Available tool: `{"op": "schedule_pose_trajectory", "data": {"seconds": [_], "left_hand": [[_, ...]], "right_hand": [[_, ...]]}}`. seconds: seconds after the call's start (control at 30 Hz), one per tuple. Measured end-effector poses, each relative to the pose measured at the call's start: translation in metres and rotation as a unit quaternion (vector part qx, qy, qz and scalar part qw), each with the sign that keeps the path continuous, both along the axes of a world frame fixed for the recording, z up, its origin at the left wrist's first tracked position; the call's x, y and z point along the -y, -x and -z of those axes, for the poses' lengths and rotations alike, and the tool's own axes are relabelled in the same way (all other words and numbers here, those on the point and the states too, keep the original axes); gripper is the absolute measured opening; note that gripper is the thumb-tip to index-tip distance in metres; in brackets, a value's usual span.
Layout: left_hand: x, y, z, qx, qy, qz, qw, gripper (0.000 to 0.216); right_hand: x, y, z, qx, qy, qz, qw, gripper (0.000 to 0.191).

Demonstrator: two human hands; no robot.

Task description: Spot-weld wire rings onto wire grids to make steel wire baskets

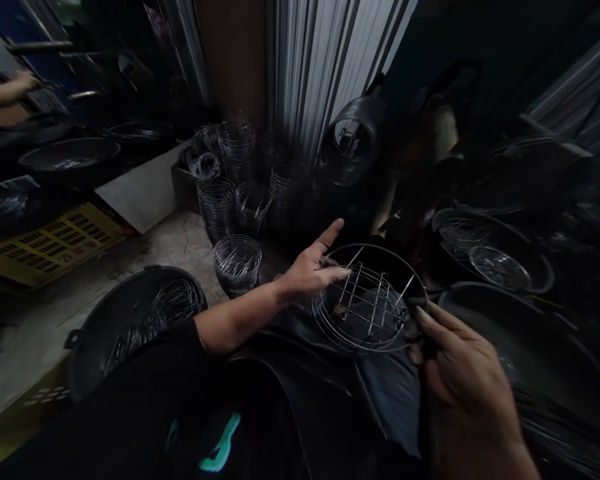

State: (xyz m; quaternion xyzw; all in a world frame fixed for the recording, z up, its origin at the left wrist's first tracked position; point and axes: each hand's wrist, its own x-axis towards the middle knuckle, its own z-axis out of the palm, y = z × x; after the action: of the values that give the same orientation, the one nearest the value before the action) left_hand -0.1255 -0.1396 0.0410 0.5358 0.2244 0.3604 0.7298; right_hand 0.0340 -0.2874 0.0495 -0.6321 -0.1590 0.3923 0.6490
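A round wire basket (pixel 363 300) with a grid of crossing rods is held out in front of my lap. My right hand (pixel 467 373) grips its rim on the right, thumb on top and fingers curled beneath. At the left side, my left hand (pixel 307 270) has its thumb over the rim, with the index finger stretched out past it. A curled finger partly shows behind the rim; the others are hidden. Through the rods, dark and bluish cloth (pixel 395 393) shows over my legs.
Stacks of wire baskets (pixel 215 203) stand ahead; one nearer basket (pixel 237 260) holds loose metal rods. A black tub (pixel 140 320) of wire parts sits left, more tubs (pixel 495 247) right. A yellow crate (pixel 55 243) lies at left; another person's hand (pixel 23 83) shows upper left.
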Motion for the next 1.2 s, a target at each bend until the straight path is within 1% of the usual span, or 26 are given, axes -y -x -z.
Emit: {"op": "schedule_pose_trajectory", "data": {"seconds": [0.07,0.1,0.13,0.17,0.2,0.27,0.3,0.37,0.47,0.63,0.83,1.03,1.13,1.2], "left_hand": [[-0.016,-0.012,0.017,-0.041,0.051,0.051,0.997,0.087],[-0.024,-0.02,0.024,-0.053,0.071,0.059,0.994,0.084],[-0.031,-0.027,0.031,-0.064,0.077,0.058,0.993,0.081],[-0.037,-0.035,0.037,-0.077,0.068,0.048,0.994,0.079],[-0.042,-0.042,0.042,-0.094,0.044,0.036,0.994,0.077],[-0.05,-0.053,0.05,-0.129,-0.028,0.015,0.991,0.078],[-0.052,-0.056,0.054,-0.145,-0.06,0.007,0.988,0.078],[-0.055,-0.058,0.06,-0.165,-0.101,0.003,0.981,0.079],[-0.055,-0.056,0.068,-0.178,-0.107,0.012,0.978,0.081],[-0.055,-0.055,0.074,-0.17,-0.08,0.028,0.982,0.088],[-0.055,-0.058,0.067,-0.133,0.054,0.053,0.988,0.092],[-0.05,-0.053,0.065,-0.042,0.17,0.063,0.983,0.084],[-0.049,-0.051,0.066,-0.023,0.207,0.059,0.976,0.078],[-0.048,-0.051,0.066,-0.018,0.213,0.059,0.975,0.077]], "right_hand": [[0.0,-0.019,0.005,0.024,0.056,-0.047,0.997,0.056],[-0.003,-0.027,0.01,0.053,0.082,-0.061,0.993,0.058],[-0.007,-0.035,0.016,0.1,0.104,-0.057,0.988,0.06],[-0.013,-0.042,0.023,0.165,0.12,-0.039,0.978,0.059],[-0.019,-0.049,0.031,0.237,0.134,-0.015,0.962,0.057],[-0.03,-0.062,0.046,0.367,0.162,0.011,0.916,0.049],[-0.034,-0.068,0.052,0.409,0.176,0.001,0.895,0.045],[-0.039,-0.08,0.061,0.453,0.199,-0.039,0.868,0.041],[-0.038,-0.092,0.07,0.469,0.21,-0.078,0.854,0.04],[-0.037,-0.097,0.077,0.457,0.222,-0.091,0.856,0.043],[-0.032,-0.091,0.079,0.468,0.228,-0.103,0.847,0.043],[-0.018,-0.076,0.074,0.491,0.246,-0.092,0.831,0.046],[-0.015,-0.071,0.072,0.477,0.251,-0.083,0.838,0.047],[-0.014,-0.069,0.072,0.465,0.253,-0.073,0.845,0.049]]}}
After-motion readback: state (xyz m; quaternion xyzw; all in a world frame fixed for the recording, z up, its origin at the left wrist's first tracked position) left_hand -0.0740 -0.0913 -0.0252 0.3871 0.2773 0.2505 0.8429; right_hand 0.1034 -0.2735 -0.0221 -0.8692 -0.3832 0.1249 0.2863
